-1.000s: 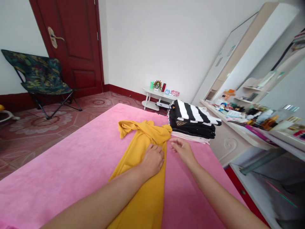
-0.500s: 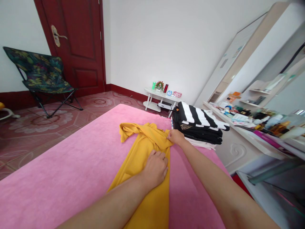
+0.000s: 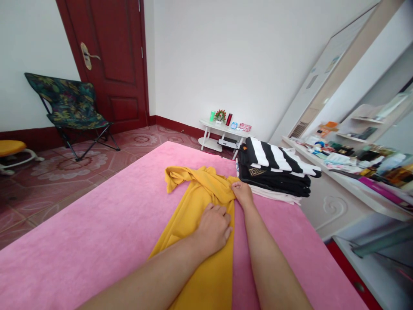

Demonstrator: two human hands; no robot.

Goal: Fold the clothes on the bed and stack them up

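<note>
A yellow garment [image 3: 206, 267] lies lengthwise on the pink bedspread [image 3: 106, 215], folded into a long strip. Near its far end a sleeve-like part [image 3: 180, 174] crosses over and sticks out to the left. My left hand [image 3: 214, 226] rests palm down on the middle of the cloth, fingers slightly bent and holding nothing. At the far right edge, my right hand [image 3: 241, 191] is closed on a bit of the fabric in a pinch. Just beyond that hand sits a stack of folded clothes [image 3: 277, 181], a black-and-white striped piece on top.
To the right is a white dressing table [image 3: 338, 172] crowded with bottles and small items. A low white stand [image 3: 209, 125] with a plant stands by the wall. On the left are a folding chair [image 3: 77, 107], a yellow stool [image 3: 13, 147] and a red door [image 3: 112, 56].
The view has turned slightly left, so the room appears shifted right. My right forearm has swung in closer to the garment; both hands keep their places on the cloth.
</note>
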